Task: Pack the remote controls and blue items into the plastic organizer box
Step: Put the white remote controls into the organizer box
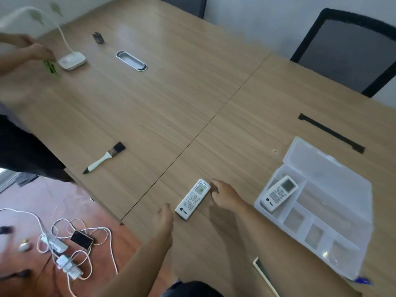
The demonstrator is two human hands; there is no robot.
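Observation:
A white remote control (192,198) lies flat on the wooden table (171,116) near its front edge. My left hand (164,219) rests just left of the remote's lower end, fingers loosely curled, holding nothing. My right hand (225,195) hovers at the remote's upper right side with fingers spread, close to it or touching it. A second white remote (279,192) lies tilted in the left compartment of the clear plastic organizer box (317,232), whose lid (330,179) stands open. A blue item (362,280) peeks out at the box's lower right corner.
A paintbrush (102,158) lies left of centre. Far left, another person's hands (36,52) work beside a white lamp base (71,60). A black strip (331,132) lies behind the box, a cable grommet (131,60) and a black chair (347,54) further back. Chargers and cables (68,251) lie on the floor.

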